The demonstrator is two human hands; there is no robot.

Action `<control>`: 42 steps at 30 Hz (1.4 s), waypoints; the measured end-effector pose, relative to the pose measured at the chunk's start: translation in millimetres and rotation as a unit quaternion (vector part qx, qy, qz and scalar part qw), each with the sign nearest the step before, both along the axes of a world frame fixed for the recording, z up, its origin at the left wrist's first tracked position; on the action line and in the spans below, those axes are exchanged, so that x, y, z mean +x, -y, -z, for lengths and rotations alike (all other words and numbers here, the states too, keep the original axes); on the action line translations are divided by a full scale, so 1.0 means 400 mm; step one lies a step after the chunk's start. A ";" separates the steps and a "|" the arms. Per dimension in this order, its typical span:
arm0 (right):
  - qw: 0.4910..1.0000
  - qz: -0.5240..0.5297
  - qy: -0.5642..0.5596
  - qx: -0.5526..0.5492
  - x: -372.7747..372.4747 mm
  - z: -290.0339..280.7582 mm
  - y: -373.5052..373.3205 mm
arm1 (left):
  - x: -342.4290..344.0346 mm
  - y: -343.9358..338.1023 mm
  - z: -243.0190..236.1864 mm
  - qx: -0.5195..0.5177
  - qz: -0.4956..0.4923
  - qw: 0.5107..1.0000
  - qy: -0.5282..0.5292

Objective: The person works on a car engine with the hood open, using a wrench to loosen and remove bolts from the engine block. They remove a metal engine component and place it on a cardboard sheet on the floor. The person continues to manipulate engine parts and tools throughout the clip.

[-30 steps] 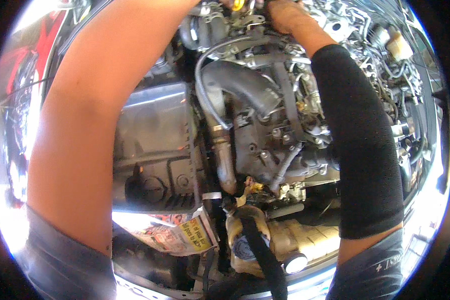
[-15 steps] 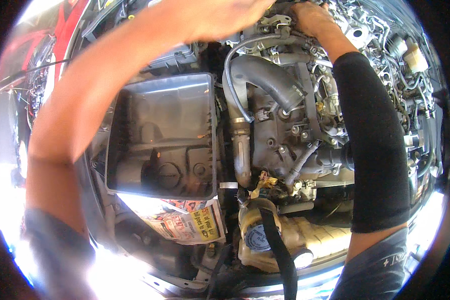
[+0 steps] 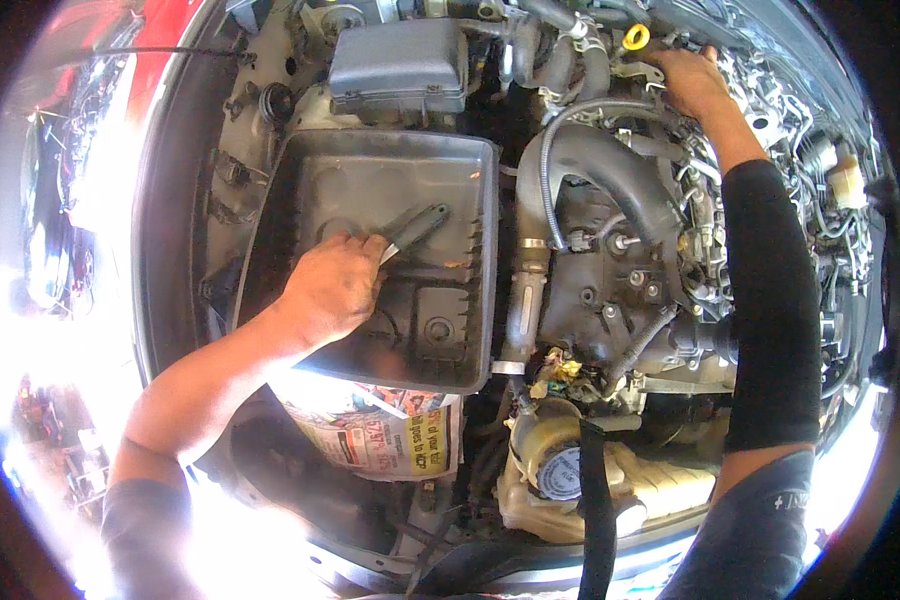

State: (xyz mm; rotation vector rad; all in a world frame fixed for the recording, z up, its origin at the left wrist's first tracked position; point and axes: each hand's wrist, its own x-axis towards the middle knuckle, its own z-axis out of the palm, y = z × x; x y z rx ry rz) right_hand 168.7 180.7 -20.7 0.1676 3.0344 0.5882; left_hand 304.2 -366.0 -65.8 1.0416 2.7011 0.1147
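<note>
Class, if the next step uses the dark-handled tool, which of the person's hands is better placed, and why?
Left, probably. The left hand holds the dark-handled tool over the open black box, while the right hand is well away from it, at the engine beside the yellow ring.

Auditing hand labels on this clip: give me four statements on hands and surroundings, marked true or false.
1. The left hand holds a dark-handled tool. True.
2. The right hand is inside the open black box. False: it is outside it, near the yellow ring.
3. Printed paper lies inside the box. False: it shows past the box's near edge.
4. A pale reservoir stands right of the paper. True.
</note>
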 end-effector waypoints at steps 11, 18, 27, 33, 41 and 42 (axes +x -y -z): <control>0.993 -0.078 -0.010 0.090 0.008 -0.009 -0.002 | -0.041 0.035 -0.216 0.157 0.035 0.987 -0.017; 0.993 -0.085 0.029 0.073 0.013 -0.019 -0.017 | -0.060 0.055 -0.174 0.177 0.099 0.979 -0.028; 0.995 -0.095 0.003 -0.009 -0.006 0.008 -0.059 | -0.069 0.061 -0.156 0.164 0.126 0.976 -0.064; 0.991 -0.132 -0.018 -0.005 0.002 0.002 -0.045 | -0.073 0.066 -0.144 0.123 0.104 0.987 -0.024; 0.992 -0.122 -0.023 -0.018 -0.010 0.014 -0.065 | -0.077 0.067 -0.125 0.135 0.105 0.985 -0.006; 0.989 -0.147 -0.028 -0.011 -0.013 0.017 -0.076 | -0.075 0.067 -0.123 0.131 0.099 0.986 -0.003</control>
